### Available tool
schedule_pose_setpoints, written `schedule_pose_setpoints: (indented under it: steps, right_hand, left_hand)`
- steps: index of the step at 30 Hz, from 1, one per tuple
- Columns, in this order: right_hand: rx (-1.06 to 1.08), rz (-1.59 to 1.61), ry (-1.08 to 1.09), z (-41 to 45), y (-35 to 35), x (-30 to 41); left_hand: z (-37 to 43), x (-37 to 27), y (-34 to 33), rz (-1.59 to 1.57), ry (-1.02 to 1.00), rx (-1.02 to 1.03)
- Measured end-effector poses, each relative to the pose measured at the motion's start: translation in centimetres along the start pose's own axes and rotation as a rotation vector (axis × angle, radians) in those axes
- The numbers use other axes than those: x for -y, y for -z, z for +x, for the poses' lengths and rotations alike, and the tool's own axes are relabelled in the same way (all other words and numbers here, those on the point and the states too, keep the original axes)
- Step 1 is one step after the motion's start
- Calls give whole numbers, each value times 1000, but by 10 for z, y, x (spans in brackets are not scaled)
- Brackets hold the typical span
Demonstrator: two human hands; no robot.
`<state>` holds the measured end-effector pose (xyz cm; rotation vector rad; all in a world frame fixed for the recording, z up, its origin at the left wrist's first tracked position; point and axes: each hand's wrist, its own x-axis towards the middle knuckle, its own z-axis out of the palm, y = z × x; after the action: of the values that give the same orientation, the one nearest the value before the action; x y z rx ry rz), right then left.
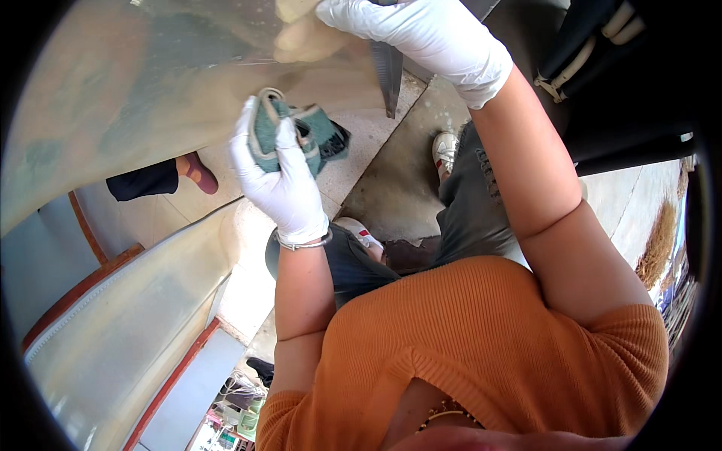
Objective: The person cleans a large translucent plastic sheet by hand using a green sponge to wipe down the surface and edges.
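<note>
My left hand (280, 179), in a white glove, grips a teal cloth piece (265, 132) with beige trim between thumb and fingers. Part of the cloth hangs to the right, with a dark patch near its end; its exact kind is unclear. Up at the top edge, my right hand (420, 42) is gloved too, with its fingers partly cut off by the frame. It is next to a translucent plastic sheet (141, 96), in which pale finger-like shapes show. Whether it grips something cannot be seen.
A second translucent strip (135, 332) with a toothed edge hangs at lower left, by red-brown frame bars (169, 389). Beyond the sheet shows another person's foot in a maroon shoe (202, 175). A grey tapered leg (387, 79) stands below my right hand. Dark tubular furniture (592, 51) is at upper right.
</note>
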<state>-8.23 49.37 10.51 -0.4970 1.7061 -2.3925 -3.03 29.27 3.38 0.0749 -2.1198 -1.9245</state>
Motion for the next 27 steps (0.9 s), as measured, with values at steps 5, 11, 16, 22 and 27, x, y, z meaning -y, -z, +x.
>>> schedule_pose_setpoints:
  steps: [5, 11, 16, 22, 27]
  right_hand:
    - [114, -100, 49, -1, 8, 3]
    - [142, -56, 4, -2, -1, 7]
    - [58, -27, -24, -6, -6, 14]
    - [46, 328, -208, -7, -5, 5]
    - [123, 489, -222, -3, 0, -8]
  left_hand:
    - [16, -26, 2, 89, -278, -66]
    - [33, -32, 10, 8, -282, -168]
    - [46, -49, 18, -44, -71, -109]
    - [58, -58, 24, 73, -183, 47]
    - [50, -65, 24, 140, -99, 209]
